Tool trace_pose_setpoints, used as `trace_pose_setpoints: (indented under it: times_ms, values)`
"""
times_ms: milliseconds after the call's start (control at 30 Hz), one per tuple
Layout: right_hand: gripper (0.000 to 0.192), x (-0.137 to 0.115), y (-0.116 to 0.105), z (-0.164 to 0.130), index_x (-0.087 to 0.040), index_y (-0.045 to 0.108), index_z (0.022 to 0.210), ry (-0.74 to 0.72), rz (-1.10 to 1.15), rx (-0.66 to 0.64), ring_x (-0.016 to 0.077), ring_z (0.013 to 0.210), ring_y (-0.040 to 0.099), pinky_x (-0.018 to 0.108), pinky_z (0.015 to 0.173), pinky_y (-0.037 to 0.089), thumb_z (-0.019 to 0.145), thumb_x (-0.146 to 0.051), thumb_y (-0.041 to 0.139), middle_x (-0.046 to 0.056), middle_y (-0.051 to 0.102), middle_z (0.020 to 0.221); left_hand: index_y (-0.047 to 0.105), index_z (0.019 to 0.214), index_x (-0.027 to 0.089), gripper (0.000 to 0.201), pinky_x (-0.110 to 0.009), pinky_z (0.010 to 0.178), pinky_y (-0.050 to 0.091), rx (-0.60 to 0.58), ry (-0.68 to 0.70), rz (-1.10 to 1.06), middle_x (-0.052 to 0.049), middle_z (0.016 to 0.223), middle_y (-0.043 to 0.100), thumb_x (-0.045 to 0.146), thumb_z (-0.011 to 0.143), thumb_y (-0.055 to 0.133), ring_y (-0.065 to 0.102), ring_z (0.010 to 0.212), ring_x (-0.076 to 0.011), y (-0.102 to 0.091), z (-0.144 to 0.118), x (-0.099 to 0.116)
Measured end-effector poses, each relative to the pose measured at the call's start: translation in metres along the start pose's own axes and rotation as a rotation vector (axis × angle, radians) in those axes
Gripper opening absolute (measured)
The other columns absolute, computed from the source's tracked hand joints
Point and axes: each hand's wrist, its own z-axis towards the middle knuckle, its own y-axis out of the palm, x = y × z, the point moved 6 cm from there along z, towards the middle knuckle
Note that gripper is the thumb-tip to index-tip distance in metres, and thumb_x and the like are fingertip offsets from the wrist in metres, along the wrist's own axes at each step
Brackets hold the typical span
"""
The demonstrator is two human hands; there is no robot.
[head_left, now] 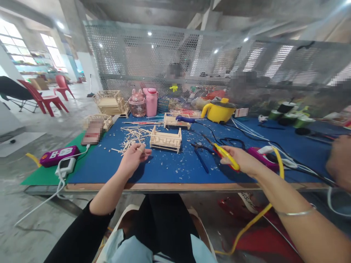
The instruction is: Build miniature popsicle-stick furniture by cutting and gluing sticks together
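My left hand (135, 156) is raised over the blue mat (170, 166), its fingers pinching a small wooden stick piece (141, 148). My right hand (240, 159) grips a yellow-and-red handled tool (226, 155) with a yellow cable trailing off the table. A small wooden stick-built crib model (166, 139) stands just beyond my left hand. Loose wooden sticks (134, 135) lie scattered behind it. Dark pliers (199, 151) rest on the mat between my hands.
A second wooden model (177, 121), a yellow pot (219, 110), a pink bottle (151, 101) and cups line the back by a mesh screen. A purple power strip (59, 155) and white charger (65, 165) sit at left. Another person's arm (340, 160) shows at right.
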Motion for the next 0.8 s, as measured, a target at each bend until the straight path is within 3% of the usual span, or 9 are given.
trace_pose_setpoints:
  times_ms: [133, 333, 500, 667, 700, 800]
  values:
    - [0.045, -0.014, 0.010, -0.007, -0.023, 0.058, 0.101, -0.018, 0.158, -0.113, 0.0157, 0.061, 0.055, 0.027, 0.054, 0.045, 0.058, -0.033, 0.068, 0.002, 0.063, 0.079, 0.052, 0.085, 0.019, 0.039, -0.030, 0.073, 0.054, 0.044, 0.010, 0.025, -0.009, 0.090, 0.071, 0.058, 0.077, 0.055, 0.068, 0.079, -0.0159, -0.011, 0.003, 0.000]
    - [0.068, 0.003, 0.010, -0.001, -0.025, 0.053, 0.122, 0.001, -0.046, 0.046, 0.0242, 0.073, 0.062, 0.035, 0.065, 0.049, 0.055, -0.027, 0.064, 0.004, 0.066, 0.083, 0.063, 0.087, 0.017, 0.036, -0.028, 0.063, 0.046, 0.152, 0.139, 0.381, -0.005, 0.079, 0.068, 0.051, 0.078, 0.056, 0.061, 0.069, -0.0168, -0.052, 0.014, 0.018]
    - [0.059, 0.025, 0.006, 0.017, -0.029, 0.058, 0.114, 0.056, -0.268, 0.150, 0.0331, 0.081, 0.067, 0.041, 0.070, 0.048, 0.055, -0.027, 0.066, 0.011, 0.072, 0.091, 0.069, 0.086, 0.017, 0.022, -0.033, 0.078, 0.046, 0.234, 0.224, 0.750, -0.006, 0.080, 0.070, 0.035, 0.077, 0.061, 0.063, 0.081, -0.0225, -0.084, 0.039, 0.043]
    - [0.045, 0.046, 0.001, 0.040, -0.038, 0.061, 0.099, 0.183, -0.391, 0.066, 0.0366, 0.076, 0.067, 0.046, 0.068, 0.046, 0.054, -0.041, 0.069, 0.011, 0.074, 0.081, 0.066, 0.111, 0.018, 0.033, -0.037, 0.091, 0.044, 0.281, 0.194, 0.979, -0.012, 0.105, 0.068, 0.025, 0.080, 0.057, 0.062, 0.102, -0.0278, -0.091, 0.044, 0.048]
    - [0.043, 0.053, -0.002, 0.045, -0.040, 0.062, 0.095, 0.228, -0.428, 0.040, 0.0369, 0.073, 0.067, 0.047, 0.066, 0.045, 0.052, -0.044, 0.070, 0.012, 0.074, 0.079, 0.067, 0.107, 0.020, 0.029, -0.037, 0.089, 0.045, 0.264, 0.174, 1.015, -0.012, 0.103, 0.069, 0.025, 0.080, 0.057, 0.063, 0.099, -0.0279, -0.088, 0.041, 0.047]
    - [0.036, 0.076, -0.014, 0.059, -0.041, 0.065, 0.082, 0.245, -0.457, 0.001, 0.0360, 0.065, 0.067, 0.047, 0.062, 0.044, 0.048, -0.049, 0.072, 0.013, 0.072, 0.071, 0.068, 0.085, 0.025, 0.016, -0.035, 0.076, 0.046, 0.010, 0.036, 1.206, -0.007, 0.092, 0.072, 0.028, 0.084, 0.052, 0.066, 0.087, -0.0264, -0.073, 0.028, 0.030]
